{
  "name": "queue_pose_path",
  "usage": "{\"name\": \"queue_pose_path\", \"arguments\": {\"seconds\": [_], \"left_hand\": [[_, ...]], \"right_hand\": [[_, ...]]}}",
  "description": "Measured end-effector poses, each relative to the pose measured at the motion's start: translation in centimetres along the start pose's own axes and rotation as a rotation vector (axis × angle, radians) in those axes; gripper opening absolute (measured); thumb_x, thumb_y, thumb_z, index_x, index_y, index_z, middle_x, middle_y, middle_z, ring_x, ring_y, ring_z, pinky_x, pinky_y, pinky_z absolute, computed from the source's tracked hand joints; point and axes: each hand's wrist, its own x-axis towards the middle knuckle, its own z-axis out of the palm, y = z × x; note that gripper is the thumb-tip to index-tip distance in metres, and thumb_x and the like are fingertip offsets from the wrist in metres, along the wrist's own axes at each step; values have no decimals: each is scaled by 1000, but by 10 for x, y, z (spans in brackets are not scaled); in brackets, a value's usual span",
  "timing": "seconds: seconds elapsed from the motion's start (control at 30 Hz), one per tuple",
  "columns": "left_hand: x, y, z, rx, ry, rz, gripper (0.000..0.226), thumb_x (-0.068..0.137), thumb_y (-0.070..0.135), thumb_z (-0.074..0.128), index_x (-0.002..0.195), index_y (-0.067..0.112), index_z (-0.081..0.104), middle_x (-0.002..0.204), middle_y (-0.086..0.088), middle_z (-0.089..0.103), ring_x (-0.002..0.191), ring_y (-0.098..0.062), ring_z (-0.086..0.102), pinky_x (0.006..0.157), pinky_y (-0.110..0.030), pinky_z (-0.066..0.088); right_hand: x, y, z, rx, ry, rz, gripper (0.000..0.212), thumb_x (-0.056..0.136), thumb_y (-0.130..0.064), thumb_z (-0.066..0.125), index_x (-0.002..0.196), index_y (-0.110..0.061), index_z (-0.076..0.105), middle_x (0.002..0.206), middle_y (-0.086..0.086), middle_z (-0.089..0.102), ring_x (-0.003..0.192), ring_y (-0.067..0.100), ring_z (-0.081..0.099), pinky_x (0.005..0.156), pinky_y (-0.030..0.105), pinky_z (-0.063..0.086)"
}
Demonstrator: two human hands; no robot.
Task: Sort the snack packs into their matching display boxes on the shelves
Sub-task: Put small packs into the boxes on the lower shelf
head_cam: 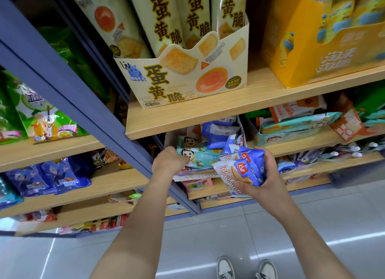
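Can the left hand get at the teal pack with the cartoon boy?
Probably yes: the left hand is at the teal pack, which lies uncovered on top in an open box. The right hand holds blue packs.

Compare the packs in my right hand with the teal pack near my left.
The blue packs carry red lettering; the teal pack shows a cartoon child. The blue packs are gripped in the right hand; the teal pack lies in the display box by the left hand. Both are snack packs.
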Motion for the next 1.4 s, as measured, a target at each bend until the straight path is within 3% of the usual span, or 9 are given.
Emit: {"name": "queue_pose_path", "arguments": {"seconds": [0.1, 0.23, 0.37, 0.57, 0.83, 1.0, 1.13, 1.3, 1.4], "left_hand": [[0, 3, -5, -30, -54, -27, 32, 89, 37, 64, 85, 10, 47, 68, -3, 49, 65, -19, 51, 51, -28, 33], [-1, 7, -1, 122, -72, 25, 45, 89, 44, 61, 119, 13, 49, 120, -11, 57, 114, -31, 49, 87, -34, 41], [-7, 10, 7, -316, -148, -13, 77, 91, 38, 65, 149, 9, 23, 134, -10, 47, 115, -27, 50, 87, -30, 42], [-4, 3, 16, -422, -24, -38, 59, 76, 35, 82, 114, 12, 43, 114, -8, 59, 101, -26, 60, 90, -43, 54], [-5, 1, 27, -464, 104, 31, 22, 79, 33, 78, 84, 18, 62, 80, 1, 67, 78, -21, 64, 66, -31, 47], [-31, 0, 11, -492, 301, 125, 13, 94, 26, 61, 99, 15, 55, 77, -1, 62, 63, -17, 57, 58, -33, 42], [-74, -12, -4, -448, 470, 313, 9, 100, 25, 53, 102, 22, 45, 64, -1, 59, 49, -20, 55, 46, -37, 43], [-118, -30, -20, -682, 492, 325, 14, 98, 22, 56, 98, 33, 46, 76, 19, 61, 72, -32, 63, 47, -55, 53], [-127, -36, -22, -1003, 422, 179, 19, 95, 14, 62, 93, 31, 54, 93, 18, 62, 91, -28, 68, 62, -58, 57]], "right_hand": [[1, 1, 0, 8, 2, 13, 82, 66, -1, 87, 130, -28, 43, 118, -2, 67, 100, 11, 70, 73, 29, 61], [2, 4, 4, 24, 6, 14, 81, 66, 1, 86, 126, -33, 43, 120, -2, 65, 101, 10, 70, 71, 28, 60], [0, 5, 5, 44, -7, 19, 87, 59, -13, 88, 131, -28, 41, 122, 0, 65, 103, 13, 70, 75, 33, 61], [-4, 3, 9, 66, -11, -13, 83, 56, -14, 87, 123, -37, 43, 121, -4, 65, 102, 12, 70, 73, 27, 60], [-6, 2, 15, 71, 8, -32, 82, 56, -13, 86, 123, -37, 44, 116, -13, 65, 101, 11, 70, 74, 25, 60], [-5, 5, 16, 57, 29, -35, 83, 63, -1, 87, 125, -36, 43, 120, -6, 63, 101, 11, 70, 71, 23, 59], [-5, 5, 15, 63, 19, -22, 85, 57, -11, 89, 125, -37, 43, 119, -5, 64, 99, 10, 70, 70, 24, 59], [-5, -4, 8, 89, 4, 41, 91, 61, -3, 91, 133, -30, 44, 119, -1, 67, 100, 12, 70, 68, 25, 59], [-7, -13, 0, 433, -125, 189, 90, 35, -21, 102, 117, -19, 65, 109, 7, 74, 95, 23, 73, 66, 30, 59]]}}
